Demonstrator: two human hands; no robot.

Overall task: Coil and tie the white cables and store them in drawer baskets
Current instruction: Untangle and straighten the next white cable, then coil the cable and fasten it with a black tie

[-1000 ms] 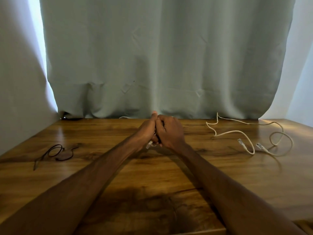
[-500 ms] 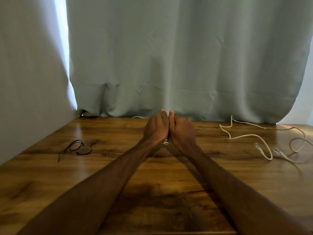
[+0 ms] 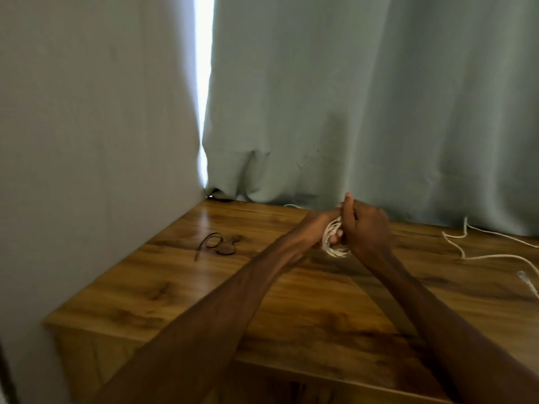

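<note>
A small bundle of coiled white cable (image 3: pixel 334 239) sits between my two hands, just above the wooden table (image 3: pixel 262 301) near its far edge. My left hand (image 3: pixel 316 228) grips the coil from the left and my right hand (image 3: pixel 364 231) grips it from the right, thumb raised. Most of the coil is hidden by my fingers. A second white cable (image 3: pixel 490 252) lies loose and uncoiled on the table at the far right, its plug ends (image 3: pixel 525 279) near the frame edge.
A thin black tie or cord (image 3: pixel 217 243) lies on the table to the left of my hands. A grey-green curtain (image 3: pixel 364 97) hangs behind the table and a wall (image 3: pixel 87 141) bounds its left side. The table's front edge (image 3: pixel 291 371) is below my forearms.
My view has swung left and down, so the loose cable shifted to the right edge. My hands have parted slightly and the white coil between them shows more.
</note>
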